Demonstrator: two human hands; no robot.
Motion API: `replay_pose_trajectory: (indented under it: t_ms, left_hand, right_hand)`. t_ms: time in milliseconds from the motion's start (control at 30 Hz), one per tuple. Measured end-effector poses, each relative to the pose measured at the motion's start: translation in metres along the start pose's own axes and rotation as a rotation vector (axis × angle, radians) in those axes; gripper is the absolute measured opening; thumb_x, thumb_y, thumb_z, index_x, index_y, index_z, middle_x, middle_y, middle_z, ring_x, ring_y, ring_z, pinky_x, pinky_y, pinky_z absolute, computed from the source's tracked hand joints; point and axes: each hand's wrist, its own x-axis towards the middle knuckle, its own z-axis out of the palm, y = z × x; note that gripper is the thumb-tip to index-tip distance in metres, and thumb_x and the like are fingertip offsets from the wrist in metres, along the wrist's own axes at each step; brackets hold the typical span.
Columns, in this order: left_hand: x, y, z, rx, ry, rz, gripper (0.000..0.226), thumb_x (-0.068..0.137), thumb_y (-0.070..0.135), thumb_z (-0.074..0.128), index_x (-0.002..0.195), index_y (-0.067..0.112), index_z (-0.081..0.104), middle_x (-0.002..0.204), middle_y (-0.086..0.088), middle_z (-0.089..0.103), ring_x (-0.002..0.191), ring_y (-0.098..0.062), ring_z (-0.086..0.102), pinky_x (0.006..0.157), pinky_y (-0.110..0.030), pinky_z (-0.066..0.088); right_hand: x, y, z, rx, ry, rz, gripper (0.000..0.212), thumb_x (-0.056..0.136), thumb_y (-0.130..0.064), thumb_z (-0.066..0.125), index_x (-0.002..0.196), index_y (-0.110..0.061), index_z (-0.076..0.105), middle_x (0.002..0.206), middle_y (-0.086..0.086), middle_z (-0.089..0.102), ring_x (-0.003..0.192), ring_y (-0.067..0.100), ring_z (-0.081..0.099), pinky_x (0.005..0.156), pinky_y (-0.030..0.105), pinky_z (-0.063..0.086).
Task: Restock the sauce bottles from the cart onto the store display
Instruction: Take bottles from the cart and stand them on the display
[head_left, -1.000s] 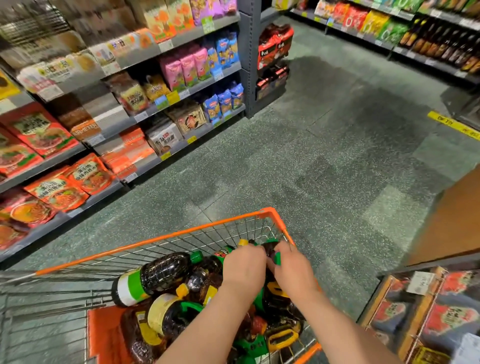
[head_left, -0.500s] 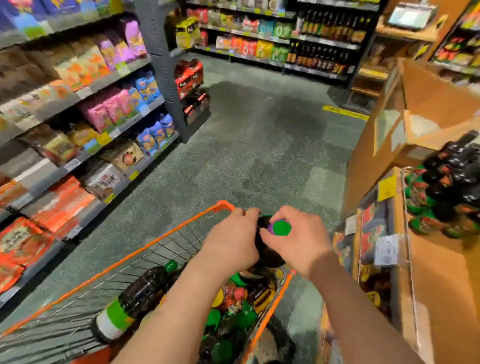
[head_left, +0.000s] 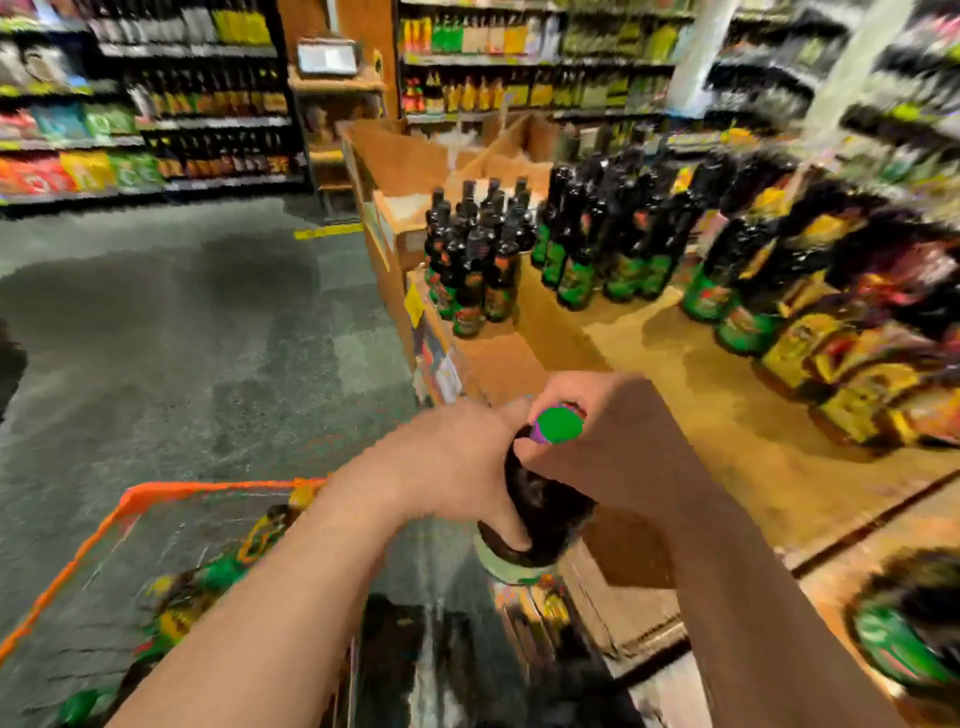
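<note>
Both my hands hold one dark sauce bottle (head_left: 543, 506) with a green cap upright, above the near corner of the wooden display (head_left: 691, 364). My left hand (head_left: 457, 457) wraps its shoulder and body. My right hand (head_left: 618, 441) grips its neck just under the cap. The orange wire cart (head_left: 150, 499) is at lower left, with more bottles (head_left: 208, 582) lying blurred inside it. Several dark bottles with green labels (head_left: 478, 260) stand in rows on the display's far part.
Yellow-labelled jugs (head_left: 841, 364) line the display's right side. Another green-labelled bottle (head_left: 904, 629) sits at lower right. Cardboard boxes (head_left: 410, 150) stand behind the display. Stocked shelves (head_left: 156, 135) run along the back, with grey aisle floor (head_left: 208, 338) to the left.
Both hands lifted the bottle out of the cart and carried it right, to the display's edge. My view swung right from the aisle shelves to the display.
</note>
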Motion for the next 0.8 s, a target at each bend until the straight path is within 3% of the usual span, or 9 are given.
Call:
replay_pose_trajectory:
  t_ms: [133,233,333,367,400,433,467,600,800]
  left_hand:
    - [0.039,0.077,0.018,-0.010,-0.092,0.248,0.090,0.052,0.068,0.082,0.120,0.025,0.043,0.094,-0.001,0.066,0.089,-0.026,0.063,0.069,-0.033,0.050]
    - [0.053,0.139,0.028,-0.135,-0.214,0.314,0.064,0.064,0.051,0.081,0.117,0.033,0.049,0.106,0.012,0.064,0.084,-0.007,0.054,0.063,-0.018,0.044]
    - [0.076,0.179,0.074,-0.280,-0.334,0.284,0.035,0.048,0.043,0.075,0.056,0.021,0.050,0.058,0.027,0.058,0.057,0.011,0.047,0.053,-0.009,0.038]
    - [0.082,0.194,0.088,-0.241,-0.301,0.296,0.024,0.049,0.012,0.065,0.065,0.007,0.049,0.056,0.027,0.056,0.059,0.013,0.052,0.056,-0.008,0.040]
    - [0.087,0.212,0.099,-0.239,-0.313,0.311,0.052,0.042,0.044,0.088,0.081,0.027,0.059,0.065,0.030,0.057,0.068,0.014,0.056,0.061,-0.007,0.042]
    - [0.089,0.232,0.109,-0.206,-0.325,0.462,0.064,0.037,0.076,0.073,0.087,0.039,0.056,0.074,0.034,0.058,0.076,0.014,0.057,0.066,-0.009,0.044]
    - [0.087,0.256,0.114,-0.270,-0.425,0.500,0.055,0.050,0.047,0.090,0.091,0.047,0.053,0.080,0.037,0.060,0.081,0.014,0.059,0.071,-0.012,0.047]
    - [0.076,0.318,0.143,-0.229,-0.448,0.607,0.059,0.051,0.066,0.081,0.099,0.042,0.056,0.088,0.016,0.067,0.080,-0.007,0.065,0.072,-0.040,0.057]
    - [0.054,0.361,0.191,-0.100,-0.572,0.768,0.058,0.055,0.057,0.083,0.103,0.038,0.058,0.094,0.017,0.064,0.084,-0.009,0.062,0.074,-0.034,0.056]
  right_hand:
    - [-0.062,0.043,-0.066,-0.039,-0.037,0.201,0.018,0.065,-0.035,0.075,0.071,-0.022,0.064,0.064,-0.005,0.062,0.065,0.008,0.057,0.054,0.020,0.043]
    - [-0.114,0.073,-0.103,-0.046,0.000,0.342,0.020,0.064,-0.039,0.074,0.076,-0.027,0.064,0.067,-0.009,0.063,0.065,0.005,0.058,0.053,0.020,0.044]
    - [-0.167,0.094,-0.129,-0.106,0.053,0.475,0.020,0.066,-0.041,0.071,0.077,-0.028,0.060,0.069,-0.008,0.062,0.065,0.008,0.056,0.057,0.034,0.049]
    - [-0.186,0.098,-0.135,-0.131,0.064,0.512,0.020,0.067,-0.042,0.070,0.078,-0.029,0.060,0.071,-0.007,0.063,0.067,0.010,0.057,0.059,0.034,0.050]
    - [-0.206,0.102,-0.140,-0.153,0.083,0.545,0.020,0.067,-0.043,0.069,0.078,-0.030,0.059,0.072,-0.008,0.063,0.069,0.010,0.057,0.060,0.031,0.049]
    - [-0.224,0.105,-0.143,-0.175,0.112,0.576,0.020,0.067,-0.044,0.069,0.077,-0.032,0.057,0.072,-0.009,0.062,0.068,0.009,0.056,0.058,0.026,0.048]
    - [-0.242,0.108,-0.143,-0.203,0.146,0.613,0.020,0.067,-0.045,0.068,0.077,-0.033,0.056,0.070,-0.011,0.060,0.067,0.007,0.055,0.056,0.023,0.045]
    - [-0.299,0.115,-0.139,-0.295,0.263,0.808,0.025,0.073,-0.051,0.064,0.080,-0.028,0.057,0.068,-0.011,0.056,0.065,0.006,0.052,0.054,0.017,0.037]
    - [-0.366,0.108,-0.111,-0.350,0.344,1.082,0.026,0.076,-0.048,0.059,0.071,-0.025,0.049,0.064,-0.008,0.057,0.062,0.012,0.055,0.057,0.026,0.045]
